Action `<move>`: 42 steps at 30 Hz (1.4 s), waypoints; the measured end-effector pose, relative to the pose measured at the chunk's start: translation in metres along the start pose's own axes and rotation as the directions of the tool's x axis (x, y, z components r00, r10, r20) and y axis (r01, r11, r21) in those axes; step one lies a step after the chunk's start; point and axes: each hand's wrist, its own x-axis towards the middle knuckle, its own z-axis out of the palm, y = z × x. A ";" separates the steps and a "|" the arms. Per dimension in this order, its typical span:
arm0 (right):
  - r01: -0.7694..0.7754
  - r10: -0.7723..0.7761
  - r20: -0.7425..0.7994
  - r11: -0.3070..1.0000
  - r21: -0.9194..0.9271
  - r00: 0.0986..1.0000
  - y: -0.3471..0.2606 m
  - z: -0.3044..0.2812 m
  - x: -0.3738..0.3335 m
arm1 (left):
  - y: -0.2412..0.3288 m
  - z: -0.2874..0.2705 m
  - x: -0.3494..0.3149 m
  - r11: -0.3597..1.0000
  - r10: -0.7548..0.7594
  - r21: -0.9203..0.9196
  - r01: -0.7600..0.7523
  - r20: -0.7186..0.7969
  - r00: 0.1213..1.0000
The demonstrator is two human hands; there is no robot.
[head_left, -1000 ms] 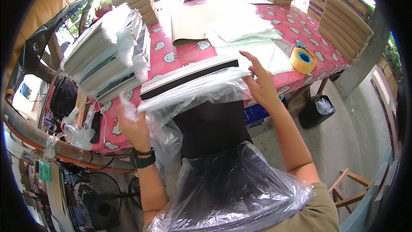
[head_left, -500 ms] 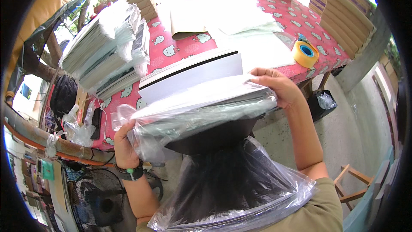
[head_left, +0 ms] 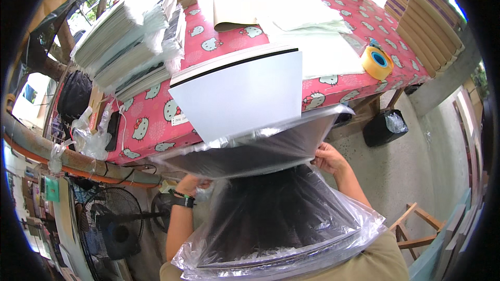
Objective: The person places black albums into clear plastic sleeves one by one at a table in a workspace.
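Note:
A dark flat bundle in a clear plastic bag (head_left: 250, 151) is tilted up in front of me, its dark face toward me. My right hand (head_left: 330, 160) pinches the bag's lower right edge. Closed at the lower left is my left hand (head_left: 192, 184), its fingers on a loose piece of the plastic and partly hidden. Below, against my body, lies another dark sheet under clear plastic (head_left: 281, 224). Just beyond the bundle, a stack of white sheets (head_left: 245, 91) with a black layer rests at the table's near edge.
The table has a pink patterned cover (head_left: 211, 44). Plastic-wrapped stacks (head_left: 125, 36) stand at its left, a yellow tape roll (head_left: 377, 62) at its right. Brown folded stacks (head_left: 429, 34) rise far right. A fan (head_left: 112, 224) stands lower left, a black bin (head_left: 385, 127) under the table, a wooden stool (head_left: 419, 229) lower right.
Both hands have come down and closer to me, shifting to the bundle's lower edge. The bundle has tipped, so its dark face shows instead of its white top, and more of the white stack behind is visible.

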 end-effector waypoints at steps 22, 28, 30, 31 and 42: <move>0.911 -0.093 0.927 0.244 -0.332 0.363 -0.126 0.141 -0.102 | 0.090 0.057 -0.141 0.533 0.477 0.044 -0.845 0.809 0.343; 0.832 -0.239 0.911 0.529 -0.168 0.336 -0.120 0.094 -0.087 | 0.072 0.045 -0.128 0.625 0.485 -0.009 -0.781 0.788 0.379; 0.720 -0.384 0.823 0.693 -0.042 0.418 -0.110 0.089 -0.086 | 0.077 0.042 -0.127 0.721 0.469 -0.024 -0.692 0.752 0.462; 0.634 -0.341 0.856 0.773 0.020 0.390 -0.109 0.094 -0.083 | 0.072 0.038 -0.141 0.694 0.564 -0.011 -0.720 0.631 0.533; 0.320 0.422 0.423 0.294 -0.901 0.802 0.009 0.040 0.002 | -0.012 0.049 -0.041 0.320 0.072 0.921 -0.224 0.212 0.975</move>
